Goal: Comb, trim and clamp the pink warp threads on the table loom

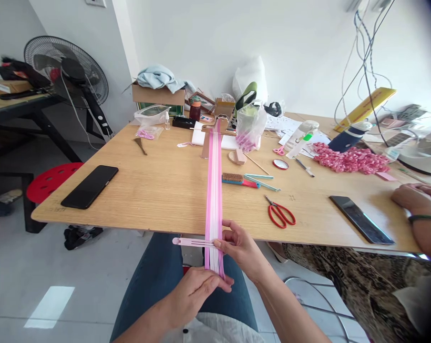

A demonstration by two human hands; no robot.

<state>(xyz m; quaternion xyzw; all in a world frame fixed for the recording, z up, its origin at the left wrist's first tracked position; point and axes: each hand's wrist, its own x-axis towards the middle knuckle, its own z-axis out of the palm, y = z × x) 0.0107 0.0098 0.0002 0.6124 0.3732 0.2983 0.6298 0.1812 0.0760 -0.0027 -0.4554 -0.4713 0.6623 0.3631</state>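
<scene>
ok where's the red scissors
In the head view, the red scissors lie on the table right of the pink strands, just below the teal sticks, left of the phone.

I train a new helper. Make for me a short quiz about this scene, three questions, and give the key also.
1. What does the right hand hold against the strands?
2. True or false: the red-handled scissors lie on the wooden table.
3. What colours have the stretched strands?

Key:
1. A flat pink stick
2. True
3. Pink and white
</scene>
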